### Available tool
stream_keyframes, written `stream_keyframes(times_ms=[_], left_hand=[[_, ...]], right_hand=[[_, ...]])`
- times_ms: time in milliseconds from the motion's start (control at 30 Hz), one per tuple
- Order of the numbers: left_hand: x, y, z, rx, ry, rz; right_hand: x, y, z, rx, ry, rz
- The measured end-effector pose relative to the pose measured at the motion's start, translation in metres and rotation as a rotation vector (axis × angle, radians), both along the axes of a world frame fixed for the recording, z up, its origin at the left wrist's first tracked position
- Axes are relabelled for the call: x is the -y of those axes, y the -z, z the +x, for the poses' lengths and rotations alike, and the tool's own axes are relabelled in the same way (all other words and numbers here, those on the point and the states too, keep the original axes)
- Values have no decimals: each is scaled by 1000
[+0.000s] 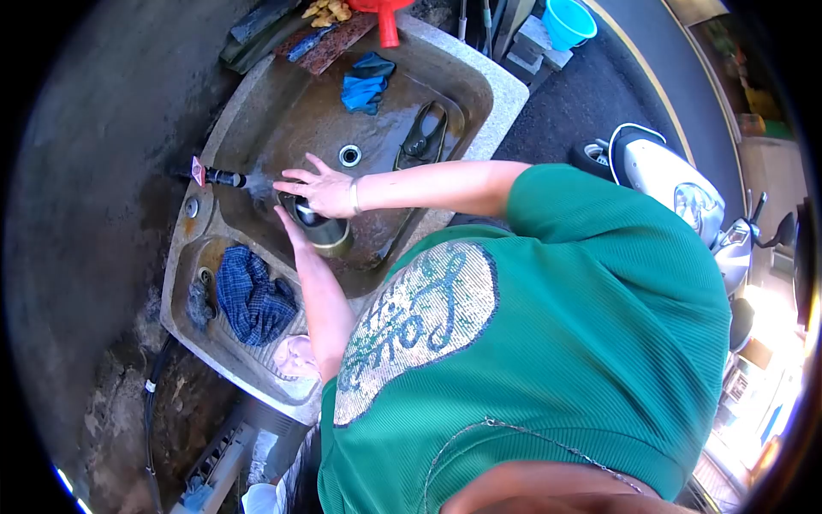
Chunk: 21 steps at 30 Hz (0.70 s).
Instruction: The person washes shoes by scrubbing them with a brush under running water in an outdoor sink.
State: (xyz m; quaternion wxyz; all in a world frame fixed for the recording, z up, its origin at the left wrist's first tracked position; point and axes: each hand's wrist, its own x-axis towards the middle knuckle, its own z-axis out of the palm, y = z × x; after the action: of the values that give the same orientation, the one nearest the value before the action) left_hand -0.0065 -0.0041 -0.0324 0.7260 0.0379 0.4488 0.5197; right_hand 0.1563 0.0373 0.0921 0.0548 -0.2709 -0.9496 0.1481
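Metal container [330, 240]: inside the larger basin [295, 111], between both hands, apparently tilted with mouth toward the tap [224, 177].
Right hand [327, 190]: spread over the container's mouth; cannot tell whether gripping the rim.
Left hand [295, 230]: laid along the container's side (probably bearing some weight); cannot tell how far closed.
Water [259, 185]: spraying near the right fingertips; could slicken the metal and cause a slip, or splash off the rim.
Blue cloth [366, 84]: lying crumpled beyond the drain [349, 155]; could block outflow if washed over.
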Motion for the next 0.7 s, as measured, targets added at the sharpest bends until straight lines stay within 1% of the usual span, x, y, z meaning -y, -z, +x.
stream_keyframes(times_ms=[33, 67, 100, 133, 167, 233, 267, 300, 333, 400, 433, 500, 533, 567, 600, 633, 667, 700], left_hand=[[1, -2, -6, 4, 1, 43], [7, -30, -7, 27, 15, -46], [6, -17, -17, 63, 21, -68], [0, 21, -30, 27, 87, 12], [-2, 6, -23, -2, 63, -1], [13, -14, -10, -18, 39, -10], [17, -24, -7, -19, 37, 6], [24, -24, -4, -15, 29, 15], [26, -30, -1, -8, 25, 27], [30, -30, 7, 29, -4, 50], [16, -31, 10, 47, 1, 64], [4, -34, 17, 38, 0, 85], [-5, -35, 26, 25, 1, 36], [-3, -36, 30, 7, -1, -21], [1, -54, 36, 11, -19, -44], [5, -60, 37, 15, -24, -38], [5, -62, 34, 12, -24, -27], [3, -63, 31, 8, -18, -12]], right_hand=[[5, -8, 8, -71, -48, -72], [7, -19, 15, -127, -105, -111], [7, -23, 15, -103, -105, -135], [3, -22, 12, -37, -87, -84], [-4, -17, 6, 23, -65, -14], [-11, 25, -18, 70, 162, 131], [-12, 38, -25, -77, 214, 173], [-8, 60, -26, -164, 164, 55], [-2, 17, -7, 42, 36, 31], [6, -31, 11, 84, -80, -168], [3, -8, 8, -57, -76, -111], [-7, -11, 6, 74, -12, -69], [-14, -1, -1, 89, 53, -16], [-19, 22, -9, 62, 92, 2], [-22, 54, -20, -120, 131, 35], [-20, 77, -24, -298, 173, 70], [-9, 34, -10, -153, 65, -59], [-2, -21, 6, -2, -50, -194]])
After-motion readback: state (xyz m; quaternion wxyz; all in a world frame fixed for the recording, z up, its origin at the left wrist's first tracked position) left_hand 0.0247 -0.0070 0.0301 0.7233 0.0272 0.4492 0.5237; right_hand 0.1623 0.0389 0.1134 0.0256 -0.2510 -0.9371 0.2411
